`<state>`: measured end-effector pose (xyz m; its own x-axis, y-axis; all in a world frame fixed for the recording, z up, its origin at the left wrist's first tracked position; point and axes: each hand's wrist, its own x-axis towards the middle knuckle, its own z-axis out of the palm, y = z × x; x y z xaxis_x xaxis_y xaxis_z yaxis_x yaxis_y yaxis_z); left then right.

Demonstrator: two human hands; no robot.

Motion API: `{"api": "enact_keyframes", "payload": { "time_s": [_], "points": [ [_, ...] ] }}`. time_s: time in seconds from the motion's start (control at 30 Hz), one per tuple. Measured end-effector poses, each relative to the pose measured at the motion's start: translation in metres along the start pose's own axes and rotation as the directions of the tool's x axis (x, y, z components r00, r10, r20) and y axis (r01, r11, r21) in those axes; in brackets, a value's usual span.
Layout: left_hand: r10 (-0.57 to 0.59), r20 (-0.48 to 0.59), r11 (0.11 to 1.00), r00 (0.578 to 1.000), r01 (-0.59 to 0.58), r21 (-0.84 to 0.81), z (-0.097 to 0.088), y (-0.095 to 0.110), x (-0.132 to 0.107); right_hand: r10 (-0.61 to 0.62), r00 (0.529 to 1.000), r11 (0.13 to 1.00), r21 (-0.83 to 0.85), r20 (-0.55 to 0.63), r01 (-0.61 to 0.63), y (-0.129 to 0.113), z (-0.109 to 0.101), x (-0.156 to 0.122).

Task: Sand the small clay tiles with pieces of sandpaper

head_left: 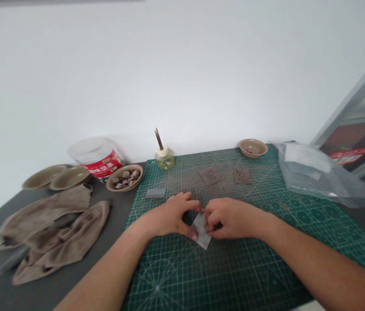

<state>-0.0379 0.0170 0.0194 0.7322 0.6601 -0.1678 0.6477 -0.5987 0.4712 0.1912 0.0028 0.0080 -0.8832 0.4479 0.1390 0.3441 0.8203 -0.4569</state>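
The small grey square piece [201, 233] lies turned like a diamond on the green cutting mat [176, 276], between the two hands; the left hand [176, 216] is spread in an arch, its thumb on the left edge of the piece and its fingers near the top corner, probably so that the piece does not slide; the right hand [224, 218] has its fingers curled inward over the right side of the piece, but whether they grip something small I cannot tell; two brown squares with marks, the left one [210, 175] and the right one [242, 176], lie behind the hands, perhaps so the working place has more room; a flat grey piece [155, 193] lies near the mat's left edge; the bowl of stones [130, 188] stands just beside the mat, and the crumpled brown cloth [72, 242] lies farther left, maybe to be out of the way.
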Motion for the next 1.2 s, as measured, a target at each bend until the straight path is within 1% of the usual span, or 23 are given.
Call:
{"api": "enact_keyframes", "payload": {
  "time_s": [0.07,0.1,0.2,0.3,0.37,0.43,0.47,0.53,0.6,0.63,0.7,0.8,0.87,0.93,1.0,1.13,1.2],
  "points": [
    [0.009,0.000,1.000,1.000,-0.009,-0.010,0.0001,-0.0003,0.0001,0.064,0.998,0.997,-0.029,-0.028,-0.065,0.0019,-0.0012,0.0009],
    [0.011,0.000,1.000,1.000,-0.011,-0.011,0.0002,-0.0004,0.0002,0.078,0.996,0.996,-0.045,-0.041,-0.080,0.0022,-0.0009,0.0018],
    [0.002,-0.005,1.000,1.000,-0.002,-0.001,0.0001,-0.0004,0.0006,0.047,0.997,0.998,-0.045,-0.061,-0.050,0.0015,0.0018,0.0038],
    [-0.001,0.000,1.000,1.000,0.001,0.003,-0.0007,0.0005,0.0004,0.007,1.000,1.000,-0.003,-0.005,-0.007,0.0028,0.0011,0.0015],
    [0.006,0.008,1.000,1.000,-0.006,-0.003,-0.0014,0.0014,0.0001,0.046,0.999,0.999,-0.023,-0.010,-0.046,0.0048,-0.0008,0.0001],
    [0.009,0.010,1.000,1.000,-0.009,-0.006,-0.0017,0.0020,-0.0001,0.088,0.995,0.993,-0.071,-0.051,-0.091,0.0051,-0.0006,0.0012],
    [0.006,0.008,1.000,1.000,-0.006,-0.004,-0.0018,0.0021,-0.0002,0.089,0.994,0.992,-0.086,-0.067,-0.094,0.0041,0.0006,0.0024],
    [-0.007,0.006,1.000,1.000,0.006,0.005,-0.0017,0.0022,-0.0002,0.046,0.997,0.996,-0.077,-0.070,-0.051,0.0007,0.0038,0.0044],
    [-0.014,0.008,1.000,1.000,0.014,0.013,-0.0018,0.0022,-0.0004,-0.022,0.999,0.999,-0.028,-0.035,0.021,-0.0020,0.0054,0.0040],
    [-0.012,0.009,1.000,1.000,0.012,0.016,-0.0019,0.0023,-0.0004,-0.036,0.999,0.999,-0.004,-0.020,0.036,-0.0024,0.0049,0.0029],
    [-0.003,0.012,1.000,1.000,0.003,0.016,-0.0022,0.0024,-0.0006,0.001,1.000,1.000,0.003,-0.009,-0.001,-0.0015,0.0024,0.0003],
    [-0.002,0.015,1.000,1.000,0.002,0.018,-0.0018,0.0020,-0.0006,0.069,0.997,0.997,-0.043,-0.036,-0.070,-0.0004,0.0010,-0.0001],
    [-0.017,0.010,0.999,1.000,0.016,0.027,-0.0013,0.0015,-0.0004,0.054,0.998,0.997,-0.046,-0.035,-0.055,-0.0015,0.0031,0.0015],
    [-0.024,0.011,0.999,1.000,0.024,0.032,-0.0010,0.0015,-0.0003,0.008,1.000,1.000,-0.001,0.005,-0.008,-0.0023,0.0050,0.0024],
    [-0.018,0.015,0.999,1.000,0.018,0.027,-0.0014,0.0020,-0.0004,-0.005,1.000,0.999,0.043,0.025,0.004,-0.0011,0.0050,0.0019],
    [-0.011,0.018,1.000,1.000,0.010,0.021,-0.0030,0.0039,-0.0005,0.083,0.995,0.997,-0.007,-0.055,-0.083,0.0019,0.0042,0.0021],
    [-0.021,0.023,1.000,1.000,0.021,0.020,-0.0033,0.0045,-0.0005,0.070,0.995,0.997,-0.024,-0.064,-0.072,0.0007,0.0055,0.0032]
  ]
}}
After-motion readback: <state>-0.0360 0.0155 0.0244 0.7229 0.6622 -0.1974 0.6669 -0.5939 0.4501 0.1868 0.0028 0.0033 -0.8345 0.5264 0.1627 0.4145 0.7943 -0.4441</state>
